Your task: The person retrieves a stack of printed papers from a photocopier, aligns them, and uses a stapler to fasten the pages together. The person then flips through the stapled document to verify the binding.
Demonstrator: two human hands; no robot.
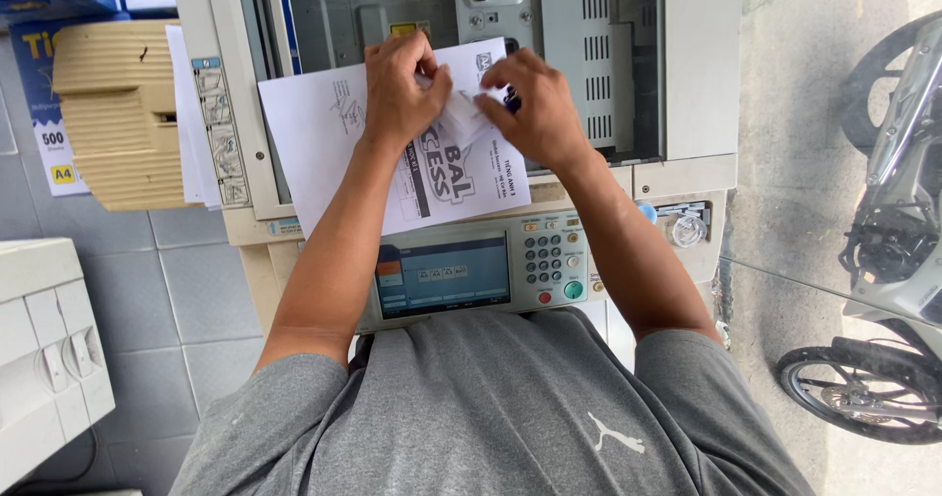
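Printed sheet (392, 153) (white, creased) under both hands

We look steeply down from our head-worn camera (the only view), close over the photocopier (471, 261) before us.

Both hands (471, 99) pinching crumpled paper (459, 113) over copier (628, 177).

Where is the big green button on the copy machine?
In the head view, the green button sits at the right end of the control panel, just right of the number keypad and the touch screen, below the printed sheet.
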